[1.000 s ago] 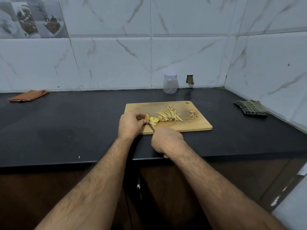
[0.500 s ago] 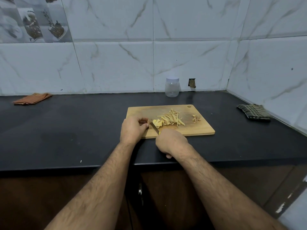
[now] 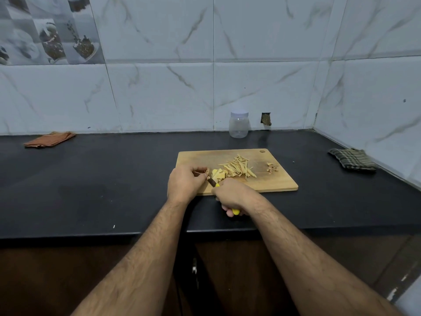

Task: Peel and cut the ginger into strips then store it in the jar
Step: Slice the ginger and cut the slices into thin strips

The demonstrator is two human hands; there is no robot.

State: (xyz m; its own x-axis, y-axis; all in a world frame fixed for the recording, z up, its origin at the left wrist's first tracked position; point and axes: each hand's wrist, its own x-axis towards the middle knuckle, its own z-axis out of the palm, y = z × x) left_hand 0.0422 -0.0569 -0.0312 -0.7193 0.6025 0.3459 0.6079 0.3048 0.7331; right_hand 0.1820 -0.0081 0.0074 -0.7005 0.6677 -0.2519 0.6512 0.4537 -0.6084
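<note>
While we still had slices to cut, most ginger already lay in strips.
Our right hand gripped the knife; our left hand curled fingers beside the ginger slices on the cutting board; strips lay mid-board, and behind the board the jar stood capped, seemingly unfilled.

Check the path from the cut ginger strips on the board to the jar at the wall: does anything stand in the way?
Nothing visible does. The ginger strips lie on the cutting board; bare counter separates it from the jar, whose lid is on.
</note>
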